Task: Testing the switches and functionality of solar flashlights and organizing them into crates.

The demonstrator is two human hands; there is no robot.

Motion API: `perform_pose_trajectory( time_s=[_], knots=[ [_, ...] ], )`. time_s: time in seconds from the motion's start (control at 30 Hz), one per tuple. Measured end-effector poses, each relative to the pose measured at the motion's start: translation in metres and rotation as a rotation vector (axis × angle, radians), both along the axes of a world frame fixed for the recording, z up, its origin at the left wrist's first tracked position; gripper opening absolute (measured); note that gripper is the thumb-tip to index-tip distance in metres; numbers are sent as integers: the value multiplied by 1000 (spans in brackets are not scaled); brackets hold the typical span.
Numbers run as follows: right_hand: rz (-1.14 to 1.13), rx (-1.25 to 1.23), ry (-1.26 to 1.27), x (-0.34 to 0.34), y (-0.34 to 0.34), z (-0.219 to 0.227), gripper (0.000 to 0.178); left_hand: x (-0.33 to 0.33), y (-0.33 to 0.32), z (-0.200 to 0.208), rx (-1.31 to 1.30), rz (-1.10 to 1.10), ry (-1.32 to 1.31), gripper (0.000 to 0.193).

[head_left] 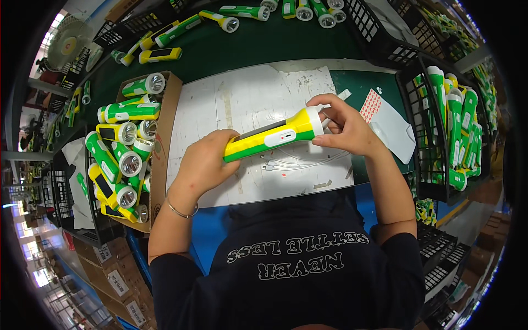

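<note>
A green and yellow flashlight [273, 135] with a white head ring is held level above the white work board [201, 104], its small white side panel facing me. My left hand [208, 159] is closed around its tail end. At the head end, my right hand [345, 125] grips the white rim, thumb below and index finger curled over the top. Something white shows between those fingers, too hidden to make out. Several thin white cables [300, 163] lie on the board beneath the flashlight.
To the left, a cardboard box [168, 110] holds several flashlights. A black crate [419, 121] with more stands at the right, near a white sheet [393, 132] and a red-patterned sticker sheet [370, 105]. Loose flashlights [225, 21] lie along the green table's [231, 52] far side.
</note>
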State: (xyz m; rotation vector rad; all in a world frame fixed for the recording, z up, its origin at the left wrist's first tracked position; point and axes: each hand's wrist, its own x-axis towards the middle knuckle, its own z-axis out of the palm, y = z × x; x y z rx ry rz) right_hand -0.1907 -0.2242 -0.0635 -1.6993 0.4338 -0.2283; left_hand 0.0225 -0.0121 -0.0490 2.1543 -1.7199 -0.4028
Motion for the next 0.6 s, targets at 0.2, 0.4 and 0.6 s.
perform_pose_trajectory(
  time_s=[0.2, 0.4, 0.6],
  knots=[
    [-15, 303, -162, 23, 24, -32, 65, -15, -10, -16, -63, 17, 338, 48],
    [-5, -807, 295, 50, 65, -72, 24, -21, -13, -49, -188, 286, 749, 56],
    [-139, -52, 33, 44, 41, -50, 18, -26, -13, -67, -229, 324, 713, 58]
  ],
)
